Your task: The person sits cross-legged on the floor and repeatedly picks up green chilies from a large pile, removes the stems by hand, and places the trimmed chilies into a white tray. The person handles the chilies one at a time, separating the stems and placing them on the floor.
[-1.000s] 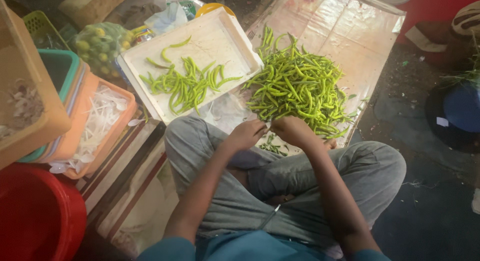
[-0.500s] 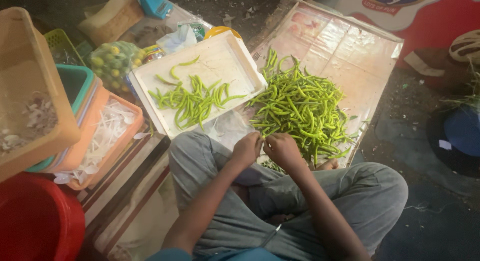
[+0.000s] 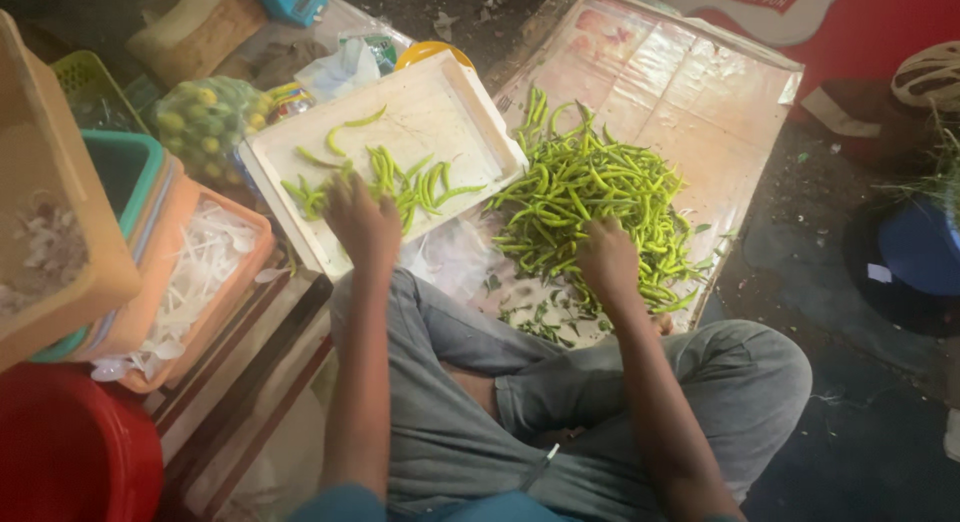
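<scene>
I sit cross-legged on the ground. A big heap of green chillies lies on a shiny plastic sheet in front of me. My right hand rests on the near edge of the heap, fingers down among the chillies. A white tray to the left holds a smaller bunch of green chillies. My left hand reaches over the tray's near edge, fingers at those chillies. Whether either hand grips a chilli is hidden. Small green stem bits lie scattered by my knee.
Stacked plastic crates in orange, teal and tan stand at the left, one with white plastic spoons. A net bag of small green-yellow fruit lies behind the tray. A red tub is at the lower left, a blue basin at the right.
Both hands were together at the heap's near edge. My left hand has moved left to the white tray, and my right hand has gone back onto the heap.
</scene>
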A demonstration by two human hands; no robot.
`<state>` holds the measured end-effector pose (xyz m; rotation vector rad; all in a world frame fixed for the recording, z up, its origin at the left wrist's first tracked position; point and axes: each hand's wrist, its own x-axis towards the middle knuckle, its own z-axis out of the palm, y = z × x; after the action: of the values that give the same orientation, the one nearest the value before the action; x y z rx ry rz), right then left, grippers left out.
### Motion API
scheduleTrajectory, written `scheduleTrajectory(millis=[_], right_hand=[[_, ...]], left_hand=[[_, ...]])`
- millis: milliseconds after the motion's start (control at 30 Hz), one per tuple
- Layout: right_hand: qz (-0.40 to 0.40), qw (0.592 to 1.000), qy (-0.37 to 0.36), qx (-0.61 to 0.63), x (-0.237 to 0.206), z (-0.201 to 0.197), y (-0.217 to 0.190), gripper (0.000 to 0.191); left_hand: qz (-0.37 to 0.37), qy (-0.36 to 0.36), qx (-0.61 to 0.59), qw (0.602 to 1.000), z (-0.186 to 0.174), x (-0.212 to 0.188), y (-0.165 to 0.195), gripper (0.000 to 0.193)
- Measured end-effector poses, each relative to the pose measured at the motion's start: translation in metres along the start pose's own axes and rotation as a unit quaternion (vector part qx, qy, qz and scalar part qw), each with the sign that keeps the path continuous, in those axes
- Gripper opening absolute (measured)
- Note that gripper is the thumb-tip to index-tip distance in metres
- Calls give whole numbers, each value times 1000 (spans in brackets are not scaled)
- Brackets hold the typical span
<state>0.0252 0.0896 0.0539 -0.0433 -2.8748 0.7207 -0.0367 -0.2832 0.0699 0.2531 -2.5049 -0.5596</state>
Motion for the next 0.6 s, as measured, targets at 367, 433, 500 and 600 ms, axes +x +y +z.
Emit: scheduleTrajectory(millis=[367, 433, 500, 600], right_hand=[[36, 989, -124, -66, 28, 19, -4, 58], [43, 992, -115, -24, 24, 16, -3, 58], [40, 994, -97, 27, 10, 7, -3, 58], [-25, 988, -79, 130, -5, -9, -9, 61]], left_hand=[[71, -133, -157, 976, 31, -116, 72, 37], [80, -143, -183, 969, 37, -123, 75, 33], [84, -154, -222, 959, 41, -130, 75, 31], [31, -228, -333, 915, 50, -134, 75, 28]])
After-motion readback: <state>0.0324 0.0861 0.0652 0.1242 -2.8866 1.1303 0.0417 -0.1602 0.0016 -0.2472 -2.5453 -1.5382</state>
